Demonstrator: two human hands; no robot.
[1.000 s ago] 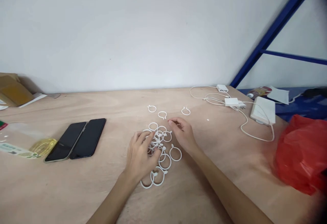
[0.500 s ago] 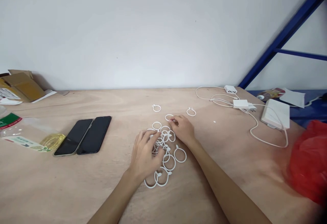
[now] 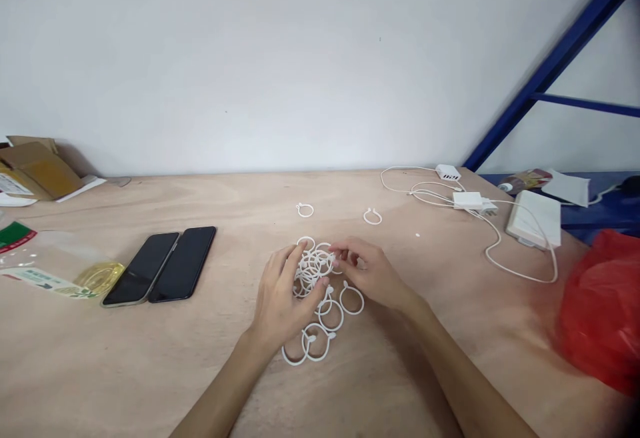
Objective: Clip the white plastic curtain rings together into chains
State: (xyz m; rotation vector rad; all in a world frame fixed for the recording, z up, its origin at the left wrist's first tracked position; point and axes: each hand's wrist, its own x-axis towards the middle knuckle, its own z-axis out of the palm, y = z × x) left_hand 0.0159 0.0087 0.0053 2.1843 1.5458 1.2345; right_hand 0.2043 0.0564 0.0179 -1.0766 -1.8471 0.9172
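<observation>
Several white plastic rings, like shower-curtain rings, lie in an overlapping pile (image 3: 313, 266) on the wooden table. My left hand (image 3: 285, 295) is at the pile's left side, its thumb and fingers apart and curved around it, fingertips at the rings. From the right, my right hand (image 3: 367, 270) reaches the pile's edge with fingers bent and slightly apart; no ring is clearly held. Nearer me lie a loose ring (image 3: 353, 301) and an overlapping pair of rings (image 3: 316, 343). Farther back are a single ring (image 3: 305, 211) and another ring (image 3: 373, 216).
On the left are two black phones (image 3: 183, 265), a clear plastic bottle (image 3: 55, 261) and a cardboard box (image 3: 37, 168). White chargers with cables (image 3: 467, 200), a white box (image 3: 535, 218) and a red plastic bag (image 3: 603, 311) are on the right. A wall stands behind.
My right hand has come back toward me to the pile's right edge. The ring at its fingertips no longer lies apart behind the pile. My left thumb and fingers have spread a little wider.
</observation>
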